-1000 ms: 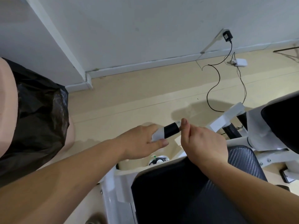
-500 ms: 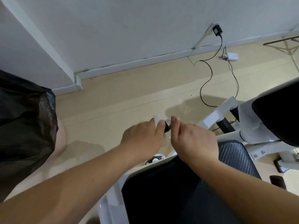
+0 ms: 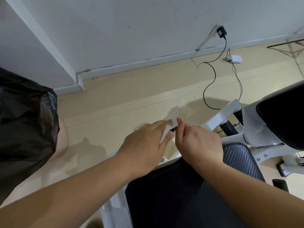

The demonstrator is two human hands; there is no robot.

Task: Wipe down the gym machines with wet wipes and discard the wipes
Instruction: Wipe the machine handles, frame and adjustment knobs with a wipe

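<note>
Mid-wipe by my reckoning: the left hand (image 3: 144, 145) grips the wet wipe (image 3: 174, 120) round the machine handle (image 3: 172, 129), just off centre toward four o'clock, the right hand (image 3: 199, 142) pinches its end, and binning (black bag (image 3: 28, 122) at nine o'clock) remains.

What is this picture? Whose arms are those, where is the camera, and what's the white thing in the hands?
The camera sits on a person's head and looks down, so the arms are that person's own. The left hand grips a white wet wipe over a small black handle on a gym machine. The right hand has curled fingers touching the wipe's top end. The picture is too blurry to show whether it pinches the wipe. Below the hands is the machine's black padded seat. On the floor lie a black cable and a white charger. The shiny black thing on the left is a bin bag.
</note>
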